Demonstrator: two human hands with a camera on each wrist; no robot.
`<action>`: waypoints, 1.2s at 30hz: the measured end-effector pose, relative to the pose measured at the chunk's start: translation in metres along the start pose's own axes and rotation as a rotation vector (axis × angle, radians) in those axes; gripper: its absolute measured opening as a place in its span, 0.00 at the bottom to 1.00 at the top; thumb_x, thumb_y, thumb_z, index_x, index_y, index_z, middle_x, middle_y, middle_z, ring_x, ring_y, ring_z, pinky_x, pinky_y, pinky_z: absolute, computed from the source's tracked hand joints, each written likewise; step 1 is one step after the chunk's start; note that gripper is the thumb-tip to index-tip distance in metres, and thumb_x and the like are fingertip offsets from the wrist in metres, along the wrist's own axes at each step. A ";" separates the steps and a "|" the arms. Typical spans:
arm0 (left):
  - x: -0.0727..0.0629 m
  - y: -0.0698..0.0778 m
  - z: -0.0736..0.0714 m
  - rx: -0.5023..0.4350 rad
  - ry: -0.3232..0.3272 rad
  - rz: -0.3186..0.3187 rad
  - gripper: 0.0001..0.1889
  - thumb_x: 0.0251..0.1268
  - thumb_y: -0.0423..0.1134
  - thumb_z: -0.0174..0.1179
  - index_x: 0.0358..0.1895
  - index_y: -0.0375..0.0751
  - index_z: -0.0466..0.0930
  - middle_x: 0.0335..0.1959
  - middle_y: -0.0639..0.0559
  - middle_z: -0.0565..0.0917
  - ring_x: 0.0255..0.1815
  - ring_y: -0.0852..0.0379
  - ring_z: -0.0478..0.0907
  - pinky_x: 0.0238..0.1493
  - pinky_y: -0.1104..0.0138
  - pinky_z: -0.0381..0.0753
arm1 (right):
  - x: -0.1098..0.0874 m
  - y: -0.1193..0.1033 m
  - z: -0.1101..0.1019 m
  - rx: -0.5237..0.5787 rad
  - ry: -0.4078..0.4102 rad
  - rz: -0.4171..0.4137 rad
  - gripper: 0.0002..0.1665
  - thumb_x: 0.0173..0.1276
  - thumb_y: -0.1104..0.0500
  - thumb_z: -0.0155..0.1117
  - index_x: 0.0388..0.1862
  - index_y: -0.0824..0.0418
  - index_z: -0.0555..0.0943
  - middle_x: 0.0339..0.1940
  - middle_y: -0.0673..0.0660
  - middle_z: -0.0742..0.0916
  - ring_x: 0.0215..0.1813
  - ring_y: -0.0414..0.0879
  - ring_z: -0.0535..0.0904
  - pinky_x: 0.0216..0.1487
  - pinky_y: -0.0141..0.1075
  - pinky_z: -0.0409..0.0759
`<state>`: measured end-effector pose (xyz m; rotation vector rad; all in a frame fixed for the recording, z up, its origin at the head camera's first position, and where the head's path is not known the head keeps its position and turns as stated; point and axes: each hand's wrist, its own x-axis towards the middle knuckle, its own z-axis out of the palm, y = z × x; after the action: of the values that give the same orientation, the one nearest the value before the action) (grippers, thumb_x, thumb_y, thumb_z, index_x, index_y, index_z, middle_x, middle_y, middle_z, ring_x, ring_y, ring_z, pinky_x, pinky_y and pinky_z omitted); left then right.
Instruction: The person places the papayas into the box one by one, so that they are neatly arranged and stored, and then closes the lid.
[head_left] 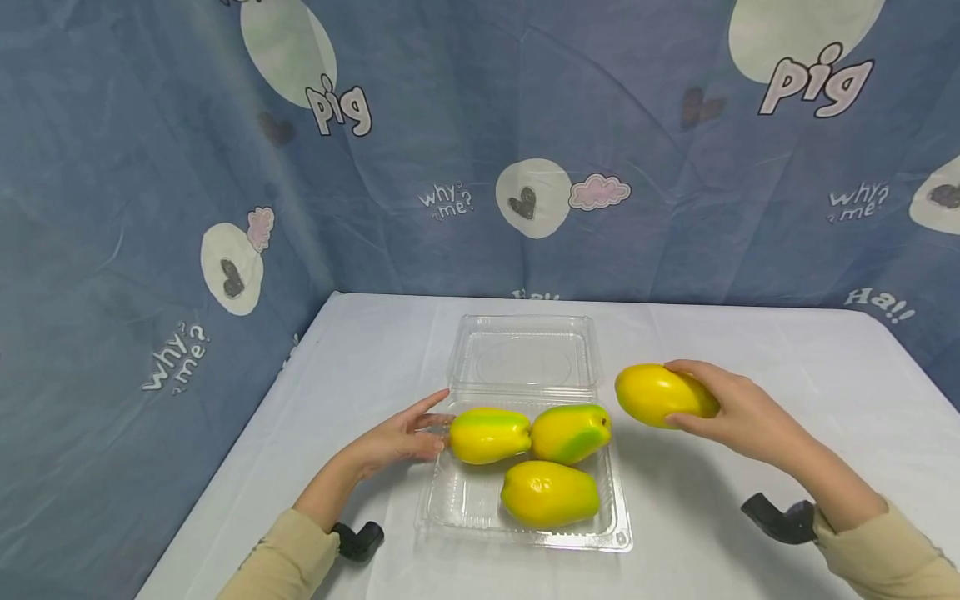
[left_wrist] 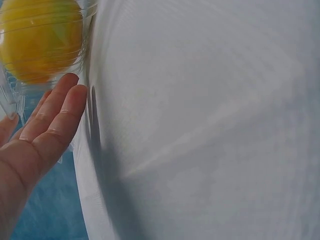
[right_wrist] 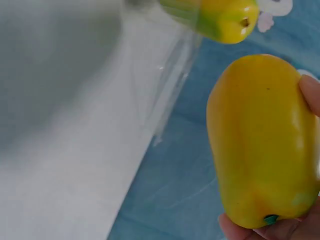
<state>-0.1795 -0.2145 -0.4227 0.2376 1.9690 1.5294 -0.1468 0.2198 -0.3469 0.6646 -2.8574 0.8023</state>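
Observation:
A clear plastic clamshell box [head_left: 465,508] lies with its lid [head_left: 525,354] folded back. Inside the box are a yellow-green papaya [head_left: 489,436] at back left, another papaya [head_left: 572,433] at back right and a third papaya [head_left: 550,495] in front. My right hand [head_left: 738,412] grips a yellow papaya [head_left: 660,395] above the table, to the right of the box; the right wrist view shows this held papaya [right_wrist: 262,140] close up. At the box's left side is my left hand [head_left: 397,433], fingers extended by the wall. In the left wrist view its fingers [left_wrist: 55,115] lie beside the clear wall.
A white cloth covers the table [head_left: 750,333]. Behind and to the left hangs a blue printed curtain [head_left: 450,100]. A black strap piece [head_left: 360,542] sits by the left cuff, and a similar black piece [head_left: 780,518] by the right cuff.

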 end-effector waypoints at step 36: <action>0.001 -0.002 -0.001 -0.004 -0.013 0.015 0.44 0.59 0.40 0.62 0.73 0.54 0.43 0.69 0.36 0.57 0.62 0.43 0.67 0.55 0.56 0.74 | -0.001 -0.058 0.008 0.069 0.064 -0.075 0.32 0.54 0.47 0.69 0.57 0.55 0.73 0.50 0.51 0.81 0.37 0.39 0.74 0.36 0.33 0.76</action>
<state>-0.1803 -0.2153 -0.4246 0.2599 1.9575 1.5376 -0.1203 0.1714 -0.3269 0.7361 -2.7413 0.8974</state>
